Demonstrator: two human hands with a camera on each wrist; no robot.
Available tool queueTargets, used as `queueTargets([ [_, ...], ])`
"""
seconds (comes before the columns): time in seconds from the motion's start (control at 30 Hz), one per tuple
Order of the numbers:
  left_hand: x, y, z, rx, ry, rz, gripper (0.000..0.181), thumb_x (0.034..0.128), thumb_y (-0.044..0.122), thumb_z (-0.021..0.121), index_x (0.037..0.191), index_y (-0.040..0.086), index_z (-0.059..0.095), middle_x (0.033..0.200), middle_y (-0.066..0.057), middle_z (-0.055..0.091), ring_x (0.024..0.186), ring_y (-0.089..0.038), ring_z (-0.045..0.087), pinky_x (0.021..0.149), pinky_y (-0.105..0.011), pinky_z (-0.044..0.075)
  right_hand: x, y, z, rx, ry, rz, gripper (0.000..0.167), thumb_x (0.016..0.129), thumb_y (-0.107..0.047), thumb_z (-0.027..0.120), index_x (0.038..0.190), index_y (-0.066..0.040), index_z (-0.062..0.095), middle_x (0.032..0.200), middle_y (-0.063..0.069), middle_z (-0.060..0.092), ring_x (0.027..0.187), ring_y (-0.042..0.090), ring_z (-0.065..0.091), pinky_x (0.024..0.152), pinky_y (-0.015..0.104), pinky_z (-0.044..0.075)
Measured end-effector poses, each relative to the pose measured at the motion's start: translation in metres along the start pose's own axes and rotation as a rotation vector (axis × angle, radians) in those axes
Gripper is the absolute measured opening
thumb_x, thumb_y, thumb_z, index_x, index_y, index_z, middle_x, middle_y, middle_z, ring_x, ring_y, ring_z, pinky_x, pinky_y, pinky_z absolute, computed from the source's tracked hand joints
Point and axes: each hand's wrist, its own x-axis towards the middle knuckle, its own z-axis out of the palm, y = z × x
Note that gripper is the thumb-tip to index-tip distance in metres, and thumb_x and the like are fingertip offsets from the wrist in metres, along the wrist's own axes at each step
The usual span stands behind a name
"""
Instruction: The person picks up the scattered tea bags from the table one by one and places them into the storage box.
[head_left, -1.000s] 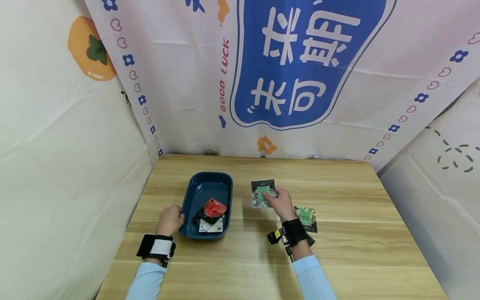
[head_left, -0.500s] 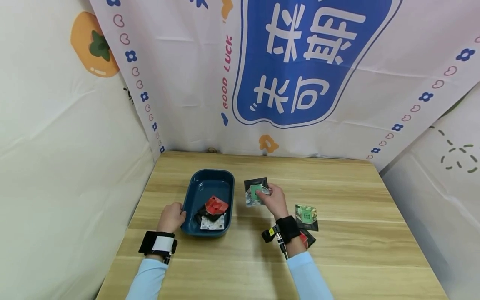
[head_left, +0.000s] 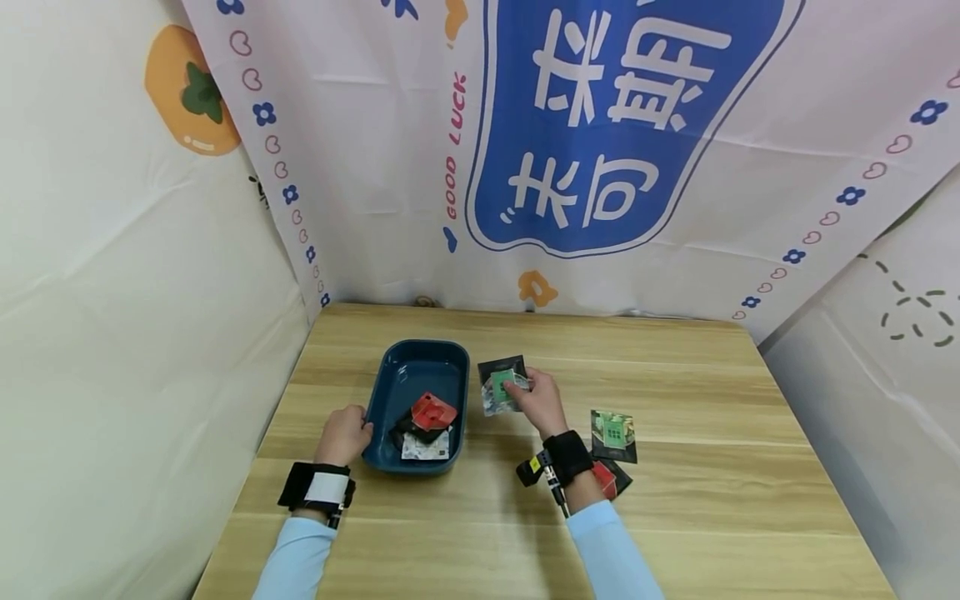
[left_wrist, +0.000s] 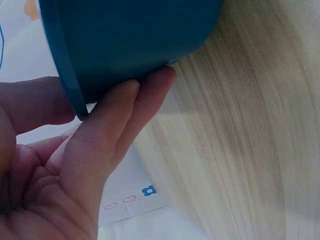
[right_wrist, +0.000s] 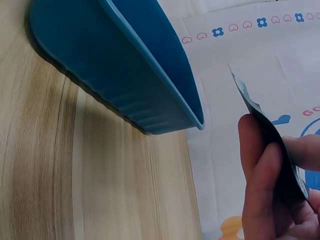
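Note:
A dark blue tray (head_left: 405,375) stands left of centre, holding a red packet (head_left: 433,411), a black one and a white one (head_left: 425,446) near its front end. My left hand (head_left: 343,435) grips the tray's left rim; in the left wrist view, the thumb and fingers of the left hand (left_wrist: 85,145) pinch the tray wall (left_wrist: 130,40). My right hand (head_left: 542,402) pinches a black packet with a green label (head_left: 501,385) just right of the tray. In the right wrist view, the right hand (right_wrist: 280,185) holds that packet (right_wrist: 270,132) edge-on, apart from the tray (right_wrist: 115,75).
On the wooden table (head_left: 712,500), a green-and-black packet (head_left: 614,435) lies to the right, with a red-and-black packet (head_left: 611,479) touching it, partly behind my right wrist. A printed cloth (head_left: 390,250) hangs along the table's back edge.
My right hand has moved left with the green-labelled packet, closer to the tray. More of the red-and-black packet shows by the right wrist. My left hand keeps its grip on the rim.

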Motion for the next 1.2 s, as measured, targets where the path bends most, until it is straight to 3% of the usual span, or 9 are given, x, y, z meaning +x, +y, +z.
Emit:
queueTargets([
  [0.57, 0.000, -0.001, 0.002, -0.012, 0.004, 0.006, 0.032, 0.0936, 0.003, 0.060, 0.065, 0.008, 0.045, 0.059, -0.002, 0.039, 0.054, -0.018, 0.046, 0.051, -0.028, 0.034, 0.001, -0.007, 0.013, -0.011, -0.037, 0.000, 0.021, 0.095, -0.014, 0.064, 0.110, -0.001, 0.069, 0.098, 0.017, 0.074, 0.080, 0.017, 0.069, 0.068, 0.028, 0.053],
  [1.2, 0.000, 0.001, 0.000, 0.016, -0.004, -0.006, 0.029, 0.0942, 0.004, 0.060, 0.068, 0.006, 0.049, 0.060, -0.003, 0.041, 0.055, -0.018, 0.046, 0.052, -0.028, 0.034, 0.005, -0.013, 0.035, -0.039, -0.059, -0.061, 0.019, 0.094, -0.014, 0.065, 0.108, -0.002, 0.071, 0.099, 0.016, 0.072, 0.082, 0.017, 0.063, 0.070, 0.028, 0.051],
])
